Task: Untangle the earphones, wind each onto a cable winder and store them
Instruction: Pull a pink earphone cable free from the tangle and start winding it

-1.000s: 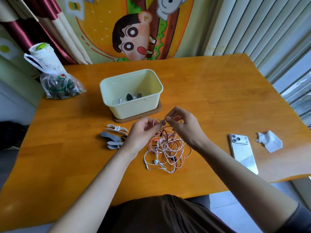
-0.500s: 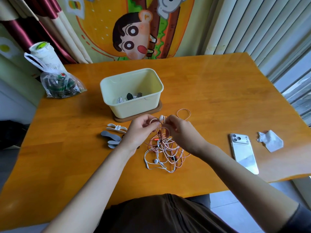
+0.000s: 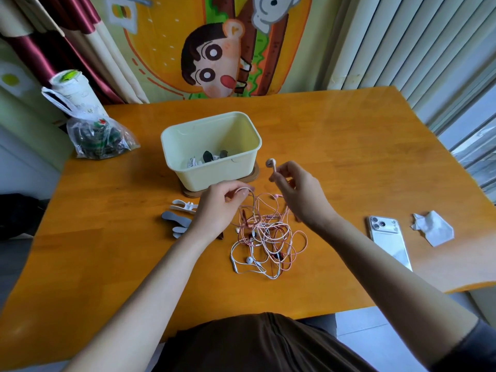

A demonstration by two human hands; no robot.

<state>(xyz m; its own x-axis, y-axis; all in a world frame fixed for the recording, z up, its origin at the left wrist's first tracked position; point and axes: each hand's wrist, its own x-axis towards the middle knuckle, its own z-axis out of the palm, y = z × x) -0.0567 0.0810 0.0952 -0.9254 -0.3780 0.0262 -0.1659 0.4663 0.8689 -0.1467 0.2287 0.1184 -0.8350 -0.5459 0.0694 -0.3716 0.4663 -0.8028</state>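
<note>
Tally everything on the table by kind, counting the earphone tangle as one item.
Storage box: 1
Wooden base under it: 1
Earphone tangle: 1
Cable winders: 3 showing, partly behind the left hand
Phone: 1
Crumpled tissue: 1
Plastic bag: 1
Total: 9

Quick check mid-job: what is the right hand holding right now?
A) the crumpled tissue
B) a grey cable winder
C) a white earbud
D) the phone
C: the right hand pinches a white earbud, held up clear of the tangle, while the left hand holds a pink cable loop.
</note>
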